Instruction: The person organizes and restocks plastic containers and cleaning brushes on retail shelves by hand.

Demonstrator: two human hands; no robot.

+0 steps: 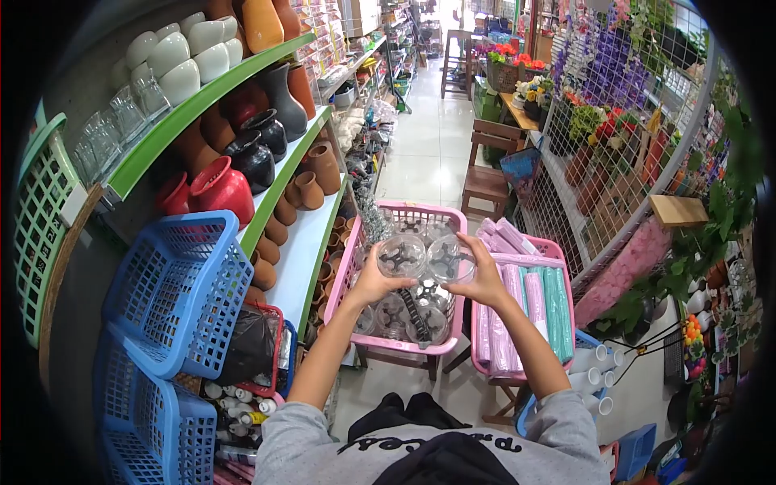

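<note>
Above a pink basket (462, 323) on a stool, my left hand (377, 279) is wrapped round a clear round container (402, 255) with a dark star-shaped pattern inside. My right hand (482, 275) grips a similar clear container (446, 257). The two containers are side by side, close together or touching. Beneath them, the basket holds several more clear containers (392, 314) of the same kind. A strip of silvery tinsel (373, 218) lies at the basket's far left corner.
A second pink basket (572, 303) with pink and teal rolls stands at the right. Green-edged shelves (242, 73) with bowls and vases line the left, above blue baskets (174, 283). A wooden chair (487, 162) and wire mesh rack (614, 129) stand ahead right.
</note>
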